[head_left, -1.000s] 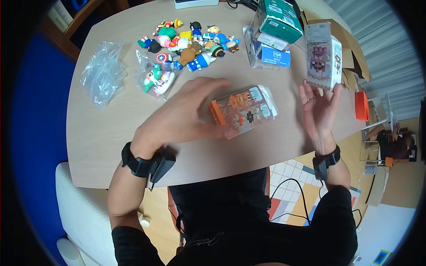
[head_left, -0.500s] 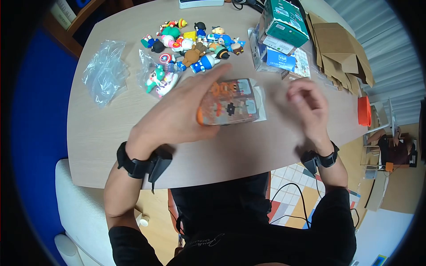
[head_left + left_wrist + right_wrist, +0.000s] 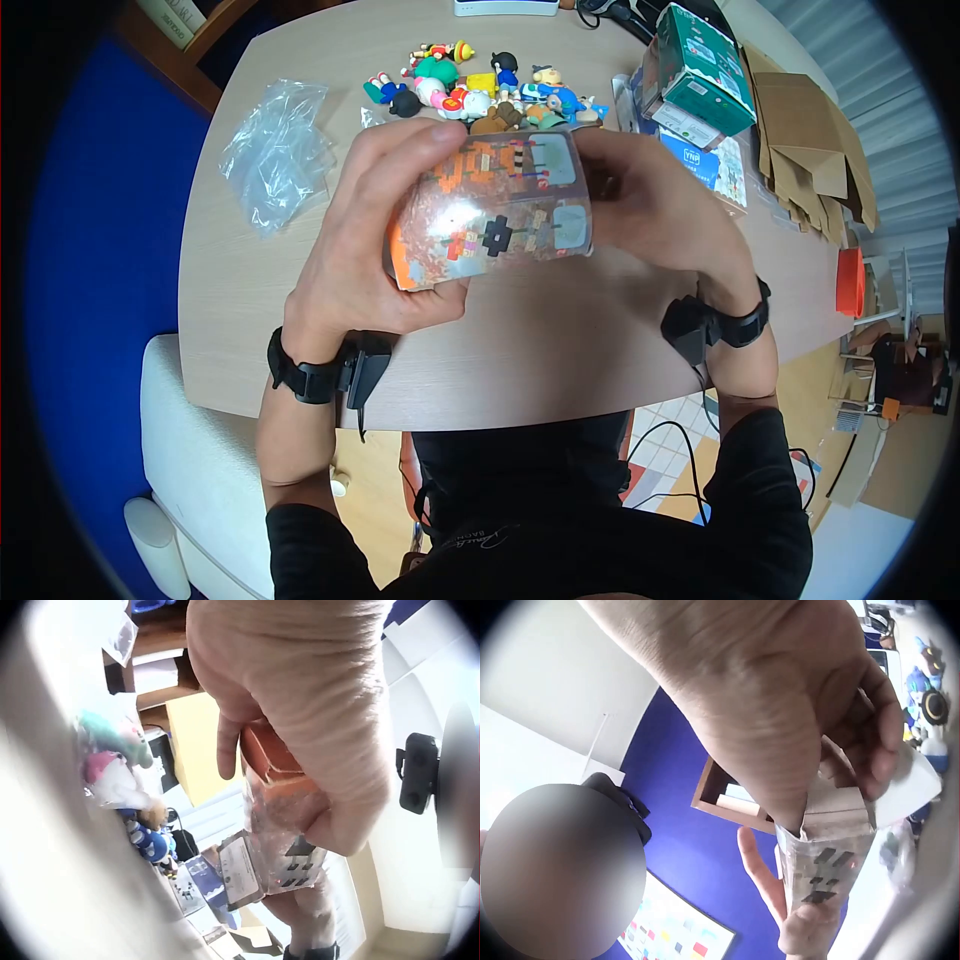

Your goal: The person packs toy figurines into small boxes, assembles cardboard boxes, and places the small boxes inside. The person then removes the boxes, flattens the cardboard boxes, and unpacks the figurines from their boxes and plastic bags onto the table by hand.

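Observation:
A clear-printed box (image 3: 490,220) with an orange end and pictures of orange and dark block figures is held up over the table. My left hand (image 3: 365,225) grips it round the orange end, thumb on one side and fingers on the other. At the opposite end my right hand (image 3: 670,205) reaches in with bent fingers. In the right wrist view this end is open, with a cardboard flap (image 3: 836,811) and a white flap (image 3: 911,791) standing out. The right fingertips (image 3: 877,769) are right at the mouth; I cannot tell whether they pinch anything.
Behind the box lies a pile of small toy figures (image 3: 500,95). A clear plastic bag (image 3: 275,155) lies at the left. A green box (image 3: 700,75) stands on others, including a blue one (image 3: 688,160), at the back right, with flattened brown cardboard (image 3: 810,140) beside them. An orange-red container (image 3: 850,282) sits at the right edge.
My right hand has let go of a pink-and-white box at the right and moved left to the orange-ended box's open end. My left hand has taken hold of that box and lifted it.

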`<state>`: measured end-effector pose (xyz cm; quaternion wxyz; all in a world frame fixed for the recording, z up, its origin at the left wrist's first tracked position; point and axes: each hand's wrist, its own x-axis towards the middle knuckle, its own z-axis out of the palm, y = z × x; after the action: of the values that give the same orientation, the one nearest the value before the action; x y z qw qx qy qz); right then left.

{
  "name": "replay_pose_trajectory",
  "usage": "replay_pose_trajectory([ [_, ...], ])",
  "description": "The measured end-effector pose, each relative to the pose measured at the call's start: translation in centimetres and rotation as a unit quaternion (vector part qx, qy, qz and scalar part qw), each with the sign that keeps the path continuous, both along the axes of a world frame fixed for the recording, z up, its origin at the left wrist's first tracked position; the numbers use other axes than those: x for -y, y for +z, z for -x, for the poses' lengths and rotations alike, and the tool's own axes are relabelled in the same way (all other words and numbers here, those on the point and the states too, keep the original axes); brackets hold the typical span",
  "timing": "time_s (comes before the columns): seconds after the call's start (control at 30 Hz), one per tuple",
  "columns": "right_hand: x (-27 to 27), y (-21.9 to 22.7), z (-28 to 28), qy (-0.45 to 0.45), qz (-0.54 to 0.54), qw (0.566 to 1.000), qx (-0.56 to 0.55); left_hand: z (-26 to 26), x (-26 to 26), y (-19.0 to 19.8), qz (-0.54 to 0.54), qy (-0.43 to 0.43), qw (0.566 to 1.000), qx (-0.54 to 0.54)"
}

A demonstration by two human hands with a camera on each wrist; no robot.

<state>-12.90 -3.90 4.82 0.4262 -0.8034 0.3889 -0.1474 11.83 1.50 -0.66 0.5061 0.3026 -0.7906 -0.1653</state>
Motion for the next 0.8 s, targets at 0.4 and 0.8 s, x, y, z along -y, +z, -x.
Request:
replay_pose_trajectory([
  [0.4, 0.4, -3.2, 0.4, 0.023, 0.077, 0.988, 0.132, -0.5, 0.6, -1.4, -0.014, 0.05, 0.997, 0.062],
  [0.8, -0.6, -1.5, 0.8, -0.013, 0.045, 0.977, 0.208, 1.5, 0.2, -1.6, -0.268, -0.049, 0.962, -0.022],
])
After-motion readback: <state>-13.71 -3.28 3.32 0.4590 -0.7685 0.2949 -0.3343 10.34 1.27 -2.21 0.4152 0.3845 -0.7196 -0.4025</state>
